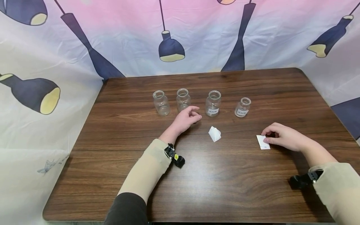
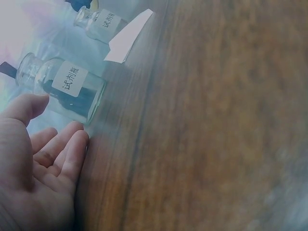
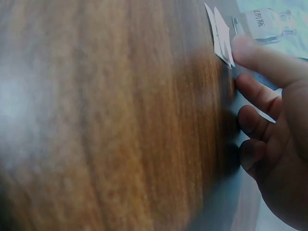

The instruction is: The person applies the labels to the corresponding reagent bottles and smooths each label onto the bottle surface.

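On a brown wood desk (image 1: 216, 200), right hand (image 1: 289, 137) with curled fingers pinching a white card (image 1: 262, 145); card partly hidden behind the thumb, its small mark too tiny to read. Left hand (image 1: 185, 120) with fingers loosely bent, holding nothing, just beside a labelled jar (image 1: 212, 104) and blocking the base of a plain jar (image 1: 183, 97). Another jar (image 1: 161, 103) at far left, a small jar (image 1: 242, 108) at far right. Label writing (image 2: 70, 79) unreadable from the head, clear Chinese characters from the left wrist. Between the hands, creased white paper (image 1: 215, 134). Both sleeves (image 1: 149, 172) cut off by the frame.
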Demonstrator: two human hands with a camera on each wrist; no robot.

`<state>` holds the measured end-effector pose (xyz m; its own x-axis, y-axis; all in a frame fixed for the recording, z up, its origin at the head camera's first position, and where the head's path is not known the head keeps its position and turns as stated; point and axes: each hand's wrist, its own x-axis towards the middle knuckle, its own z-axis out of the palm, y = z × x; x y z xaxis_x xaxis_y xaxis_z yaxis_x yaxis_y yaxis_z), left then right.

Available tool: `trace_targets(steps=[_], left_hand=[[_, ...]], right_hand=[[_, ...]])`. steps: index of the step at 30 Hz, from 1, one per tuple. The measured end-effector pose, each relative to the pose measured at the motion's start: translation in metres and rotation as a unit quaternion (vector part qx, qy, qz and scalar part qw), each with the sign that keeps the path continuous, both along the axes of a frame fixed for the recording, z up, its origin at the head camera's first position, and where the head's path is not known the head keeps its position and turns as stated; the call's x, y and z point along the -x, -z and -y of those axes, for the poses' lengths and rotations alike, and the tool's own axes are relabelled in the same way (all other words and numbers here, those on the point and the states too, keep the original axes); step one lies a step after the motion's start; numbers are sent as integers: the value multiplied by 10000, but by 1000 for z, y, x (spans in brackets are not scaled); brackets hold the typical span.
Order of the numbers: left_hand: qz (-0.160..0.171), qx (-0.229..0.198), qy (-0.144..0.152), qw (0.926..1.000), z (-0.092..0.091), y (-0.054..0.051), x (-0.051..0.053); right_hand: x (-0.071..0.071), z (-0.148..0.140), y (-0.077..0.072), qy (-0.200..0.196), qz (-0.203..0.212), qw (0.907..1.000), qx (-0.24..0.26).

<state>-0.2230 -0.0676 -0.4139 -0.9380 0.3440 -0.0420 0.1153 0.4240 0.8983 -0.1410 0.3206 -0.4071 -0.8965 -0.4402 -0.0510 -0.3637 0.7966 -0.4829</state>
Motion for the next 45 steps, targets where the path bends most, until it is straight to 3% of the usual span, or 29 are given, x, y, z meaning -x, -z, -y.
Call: trace_targets(steps=[7,13,24,36,45], left_hand=[[21,-21,-7,10000,0,-1,0],[11,32,-27,10000,0,1,1],[-12,43,-48,10000,0,1,0],[8,13,-47,10000,-1,-1,-1],[17,14,-42,10000,-1,1,0]], right_hand=[[-3,2,0,-35,196,9998,-36],[-3,3,0,-79,64,9999,-63],[-1,1,3,-70,-259,9985,478],[3,9,7,-271,-553,9970,465],[5,18,7,-101,-526,9969,584]])
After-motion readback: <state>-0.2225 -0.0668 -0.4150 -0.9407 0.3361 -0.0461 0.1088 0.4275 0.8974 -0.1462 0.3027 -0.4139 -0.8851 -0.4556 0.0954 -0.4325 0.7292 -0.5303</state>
